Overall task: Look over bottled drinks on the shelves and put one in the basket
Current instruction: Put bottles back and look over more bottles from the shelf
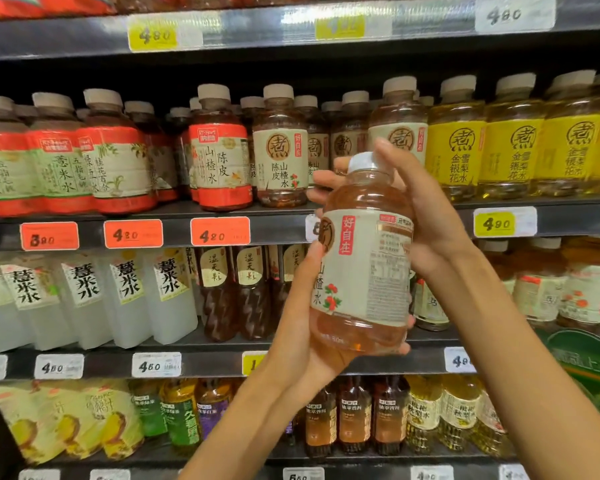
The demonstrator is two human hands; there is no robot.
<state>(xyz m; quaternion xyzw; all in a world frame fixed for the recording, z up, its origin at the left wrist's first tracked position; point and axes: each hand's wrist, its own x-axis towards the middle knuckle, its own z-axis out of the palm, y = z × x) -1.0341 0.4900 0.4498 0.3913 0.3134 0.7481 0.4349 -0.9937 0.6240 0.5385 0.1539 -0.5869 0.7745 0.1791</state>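
I hold a bottle (362, 258) of amber drink with a beige label and a pale cap upright in front of the shelves. My left hand (302, 327) cups its base and lower left side. Around the bottle's neck and upper right side closes my right hand (426, 216), fingers reaching behind the cap. Its label shows a red strip and small red fruit, turned partly to the left. Matching bottles (280, 150) stand on the shelf behind. No basket is in view.
Four stocked shelves fill the view: red-labelled bottles (94, 157) and yellow-labelled bottles (513, 143) at hand height, white cloudy bottles (129, 292) below left, dark slim bottles (250, 289) beside them. Price tags (220, 231) line the shelf edges (568, 216).
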